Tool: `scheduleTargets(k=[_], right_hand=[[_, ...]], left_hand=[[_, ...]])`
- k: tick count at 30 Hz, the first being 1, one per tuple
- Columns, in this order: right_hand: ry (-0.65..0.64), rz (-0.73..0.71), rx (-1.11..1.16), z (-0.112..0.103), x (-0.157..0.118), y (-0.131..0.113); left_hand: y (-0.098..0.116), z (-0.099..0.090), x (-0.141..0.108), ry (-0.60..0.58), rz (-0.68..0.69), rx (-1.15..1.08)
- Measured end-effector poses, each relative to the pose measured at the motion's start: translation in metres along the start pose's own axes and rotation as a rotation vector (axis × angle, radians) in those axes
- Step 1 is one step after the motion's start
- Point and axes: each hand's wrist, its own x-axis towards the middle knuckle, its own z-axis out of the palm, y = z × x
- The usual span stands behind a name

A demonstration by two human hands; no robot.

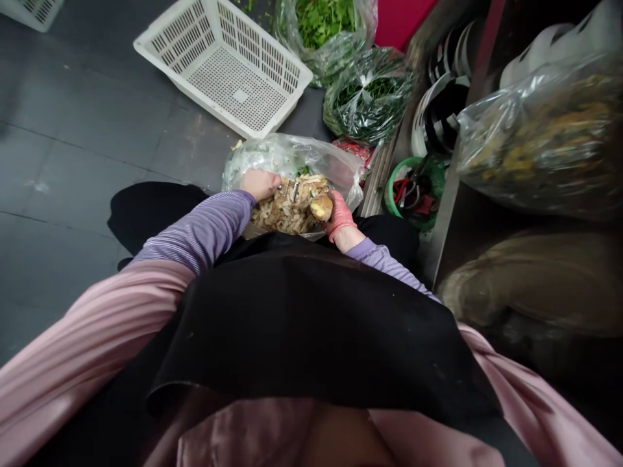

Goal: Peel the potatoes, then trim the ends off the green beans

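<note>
Apron (311,318): foreground.
Bag (343,162): beside basket (219,81); floor (73,175) spreads left.
Left hand (261,184): grips peeler (294,189).
Right hand (341,214): gloved, clasps potato (321,207) at fingertips.

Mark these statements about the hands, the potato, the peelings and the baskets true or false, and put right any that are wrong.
1. The left hand holds a peeler. True.
2. The right hand is bare. False: it wears a pinkish-orange glove.
3. The potato is fully peeled. False: brown skin remains on it around a pale patch.
4. The peelings lie in a clear plastic bag. True.
5. The green basket stands to the person's left. False: it is on the right, beside the shelving.
</note>
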Motion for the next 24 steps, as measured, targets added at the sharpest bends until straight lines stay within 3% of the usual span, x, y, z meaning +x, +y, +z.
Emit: scheduleTargets(k=[2,5,8,11,16,21,24], right_hand=[[0.068,0.017,0.010,-0.002,0.001,-0.003],[0.041,0.039,0.037,-0.005,0.005,-0.005],[0.024,0.058,0.131,-0.007,0.011,-0.005],[0.091,0.077,0.276,-0.003,0.016,-0.007],[0.116,0.077,0.411,0.009,0.016,-0.006],[0.033,0.049,0.349,0.011,0.010,-0.008],[0.020,0.048,0.325,0.006,0.006,-0.011]], left_hand=[[0.007,0.001,0.006,-0.021,0.054,0.090],[0.019,0.004,0.012,-0.053,0.120,0.238],[0.021,0.005,0.014,0.001,0.054,0.290],[0.020,0.012,0.014,0.050,0.116,0.282],[0.002,0.025,0.020,0.119,0.171,0.375],[-0.015,0.030,0.030,0.149,0.293,0.429],[-0.020,0.029,0.032,0.151,0.257,0.478]])
